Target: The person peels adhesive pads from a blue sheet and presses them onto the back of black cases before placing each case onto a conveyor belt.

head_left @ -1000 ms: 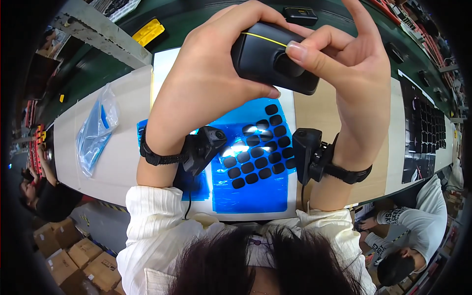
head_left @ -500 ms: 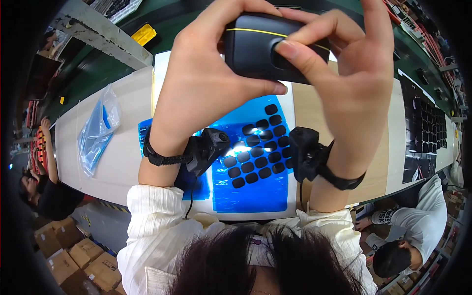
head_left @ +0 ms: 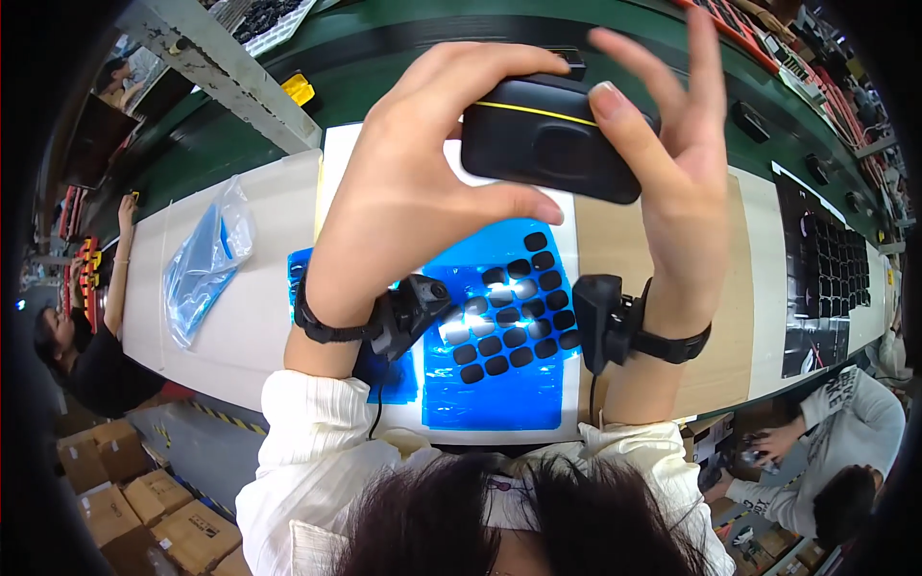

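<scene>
A black rounded case [head_left: 519, 144] with a thin yellow line along its edge and a shallow oval recess on its face is held up over the table. My left hand [head_left: 413, 154] grips its left end, fingers over the top edge and thumb below. At its right end is my right hand [head_left: 672, 163], with fingers spread; the thumb overlaps the upper right corner, and whether it touches is unclear. Beneath both hands lies a blue film sheet [head_left: 480, 408] bearing rows of black rounded pads [head_left: 497, 365]. Both wrists wear strapped black devices [head_left: 605, 322].
A clear plastic bag [head_left: 206, 264] rests on the table's left side. To the right are brown board [head_left: 715, 317] and a black sheet of pads [head_left: 797, 331]. A metal post [head_left: 230, 82] stands by the green conveyor [head_left: 384, 58] beyond. Co-workers [head_left: 855, 432] are at both sides.
My right thumb has left the oval recess and moved to the case's upper corner, its fingers spreading. The case sits lower in view. The co-worker at right has shifted.
</scene>
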Tool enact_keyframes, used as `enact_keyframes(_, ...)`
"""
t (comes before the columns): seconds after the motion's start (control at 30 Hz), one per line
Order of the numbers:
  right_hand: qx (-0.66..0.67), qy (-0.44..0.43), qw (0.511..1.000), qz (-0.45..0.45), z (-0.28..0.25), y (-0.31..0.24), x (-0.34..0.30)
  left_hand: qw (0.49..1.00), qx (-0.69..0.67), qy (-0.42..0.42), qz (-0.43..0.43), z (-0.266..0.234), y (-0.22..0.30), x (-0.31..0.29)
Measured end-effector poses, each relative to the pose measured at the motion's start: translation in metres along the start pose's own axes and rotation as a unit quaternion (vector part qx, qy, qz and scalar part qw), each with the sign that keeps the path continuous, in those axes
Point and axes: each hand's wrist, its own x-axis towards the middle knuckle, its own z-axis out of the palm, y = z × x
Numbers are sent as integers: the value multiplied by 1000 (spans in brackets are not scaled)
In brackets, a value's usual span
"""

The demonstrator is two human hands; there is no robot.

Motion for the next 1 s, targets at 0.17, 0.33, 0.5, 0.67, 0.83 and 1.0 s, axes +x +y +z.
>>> enact_keyframes(0.17, -168, 122, 973, -103, 20, 6, 7, 980, -150, -40, -124, -9, -27, 8)
enact_keyframes(0.33, -191, 147, 964, -111, -25, 41, 22, 991, -108, -12, -79, 12, -28, 3)
enact_keyframes(0.5, -303, 201, 927, -93, -59, 43, 36, 996, -43, 12, -75, 12, -84, 15)
enact_keyframes(0.67, -330, 245, 879, -243, -83, 26, 26, 942, 283, 123, -133, -15, -209, 42)
enact_keyframes(0.83, -269, 278, 898, -208, -71, 18, 18, 915, 318, 62, -243, -38, -273, 25)
enact_keyframes(1.0, -236, 243, 919, -199, -75, 16, 17, 877, 385, -6, -287, -31, -242, 59)
